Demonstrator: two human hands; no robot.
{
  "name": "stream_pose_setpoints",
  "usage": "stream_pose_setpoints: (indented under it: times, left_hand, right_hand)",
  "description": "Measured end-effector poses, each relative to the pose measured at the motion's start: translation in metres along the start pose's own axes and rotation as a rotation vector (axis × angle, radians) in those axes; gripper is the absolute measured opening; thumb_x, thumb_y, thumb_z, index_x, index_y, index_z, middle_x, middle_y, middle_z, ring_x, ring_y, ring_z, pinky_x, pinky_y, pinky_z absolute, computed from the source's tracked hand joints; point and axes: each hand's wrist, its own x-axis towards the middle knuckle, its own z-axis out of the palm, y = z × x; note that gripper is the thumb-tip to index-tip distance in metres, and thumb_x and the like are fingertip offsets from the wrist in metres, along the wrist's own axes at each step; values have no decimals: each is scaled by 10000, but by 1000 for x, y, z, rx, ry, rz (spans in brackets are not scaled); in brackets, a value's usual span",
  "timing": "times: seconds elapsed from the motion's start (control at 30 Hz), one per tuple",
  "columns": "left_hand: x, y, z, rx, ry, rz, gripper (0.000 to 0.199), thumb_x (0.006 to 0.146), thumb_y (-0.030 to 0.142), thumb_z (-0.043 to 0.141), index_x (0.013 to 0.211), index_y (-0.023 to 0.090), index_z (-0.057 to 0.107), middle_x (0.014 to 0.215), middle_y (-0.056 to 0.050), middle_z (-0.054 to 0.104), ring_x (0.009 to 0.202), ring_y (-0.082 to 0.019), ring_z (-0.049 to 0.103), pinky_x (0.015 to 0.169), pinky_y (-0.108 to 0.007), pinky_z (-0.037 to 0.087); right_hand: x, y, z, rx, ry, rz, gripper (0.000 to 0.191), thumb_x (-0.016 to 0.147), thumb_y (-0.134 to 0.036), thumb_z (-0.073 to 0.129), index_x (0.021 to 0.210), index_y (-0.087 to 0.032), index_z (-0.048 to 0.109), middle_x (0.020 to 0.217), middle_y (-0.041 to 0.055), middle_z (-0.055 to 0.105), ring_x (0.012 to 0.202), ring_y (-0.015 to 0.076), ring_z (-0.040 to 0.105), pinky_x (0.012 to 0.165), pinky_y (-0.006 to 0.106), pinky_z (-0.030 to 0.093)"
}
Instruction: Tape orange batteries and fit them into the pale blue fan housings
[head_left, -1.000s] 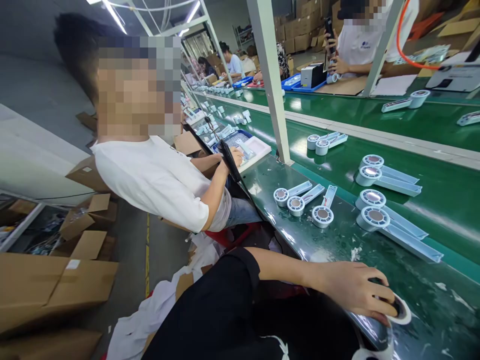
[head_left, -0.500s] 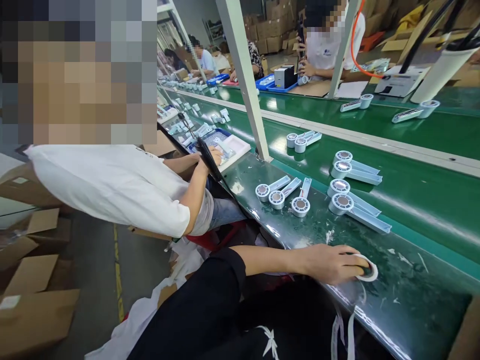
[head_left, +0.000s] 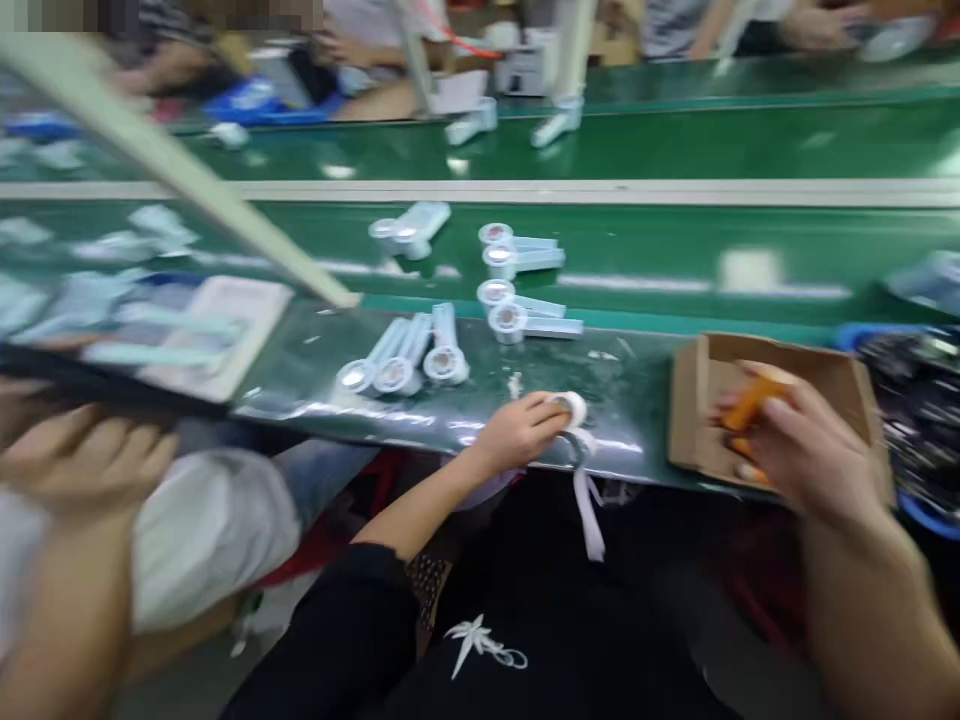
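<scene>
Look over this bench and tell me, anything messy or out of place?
A loose white strip dangles past the bench's front edge near the left hand, and white scraps litter the top, which looks untidy. Blur hides any finer damage.

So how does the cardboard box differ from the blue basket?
The box is brown, the basket blue. The box has straight sides, the basket a curved rim. Orange things lie in the box, while the basket is heaped with dark pieces. Both are open-topped.

Bench (head_left: 634,405) gap; tape (head_left: 576,405) left, carton (head_left: 684,410) right
</scene>
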Motion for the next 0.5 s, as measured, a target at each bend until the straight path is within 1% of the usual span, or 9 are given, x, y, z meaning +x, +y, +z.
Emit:
stream_pose_setpoints:
  times: [0.07, 0.13, 0.17, 0.23, 0.27, 0.33, 0.37, 0.43, 0.5]
  left_hand:
    - [3, -2, -3, -33, 40, 16, 224, 1024, 123, 529, 1180, 146, 689, 1082, -112, 750, 1161, -229, 670, 999, -401, 611]
    - [8, 3, -9, -36, 41, 63, 241, 1002, 87, 548, 1197, 149, 675, 1081, -102, 749, 1163, -235, 666, 985, -403, 616]
    - [11, 9, -13, -37, 29, 91, 257, 995, 72, 549, 1207, 154, 670, 1083, -96, 750, 1165, -235, 667, 982, -404, 617]
    - [17, 22, -19, -45, -2, 153, 284, 991, 60, 547, 1229, 165, 661, 1093, -85, 754, 1176, -237, 667, 978, -407, 618]
    - [21, 29, -22, -46, -16, 182, 288, 990, 58, 551, 1236, 165, 658, 1098, -82, 755, 1180, -241, 668, 971, -407, 619]
    - [26, 39, -25, -44, -43, 220, 284, 986, 60, 576, 1242, 155, 652, 1109, -81, 756, 1179, -253, 669, 949, -399, 622]
    - [28, 42, -25, -48, -54, 232, 282, 982, 62, 589, 1243, 150, 650, 1112, -81, 756, 1173, -258, 669, 933, -391, 622]
    - [30, 46, -25, -82, -72, 238, 280, 984, 63, 591, 1247, 147, 643, 1108, -82, 754, 1164, -256, 669, 910, -374, 620]
    - [29, 49, -24, -140, -77, 234, 268, 999, 65, 566, 1242, 150, 638, 1089, -80, 752, 1154, -243, 670, 905, -366, 615]
  right_hand:
    - [-18, 9, 4, 100, -81, 25, 592, 838, -528, 804, 1325, -284, 572, 898, 3, 618, 679, 167, 619, 550, 278, 526]
    - [-28, 17, 16, 133, -192, -10, 501, 900, -452, 781, 1295, -295, 517, 826, -47, 555, 566, 112, 501, 492, 233, 439]
    - [-31, 19, 22, 110, -228, -43, 427, 941, -425, 752, 1263, -296, 504, 823, -55, 547, 552, 101, 476, 487, 223, 420]
    - [-39, 22, 29, -13, -276, -127, 284, 1013, -394, 678, 1226, -284, 525, 895, -26, 598, 643, 116, 556, 568, 239, 487]
    - [-43, 22, 31, -112, -286, -186, 241, 1033, -384, 654, 1228, -275, 561, 977, 8, 638, 755, 141, 621, 660, 272, 540]
    - [-50, 21, 28, -367, -254, -355, 228, 1026, -351, 679, 1238, -271, 656, 1123, 61, 689, 1009, 208, 669, 883, 367, 574]
    - [-54, 21, 25, -490, -200, -463, 227, 1007, -322, 712, 1229, -277, 698, 1142, 69, 711, 1071, 232, 669, 950, 404, 563]
    - [-61, 20, 19, -640, -70, -692, 253, 961, -234, 764, 1203, -305, 748, 1111, 57, 758, 1037, 246, 702, 945, 434, 583]
    - [-69, 22, 13, -678, 4, -889, 341, 928, -131, 768, 1205, -329, 758, 1114, 36, 791, 1005, 249, 744, 876, 434, 639]
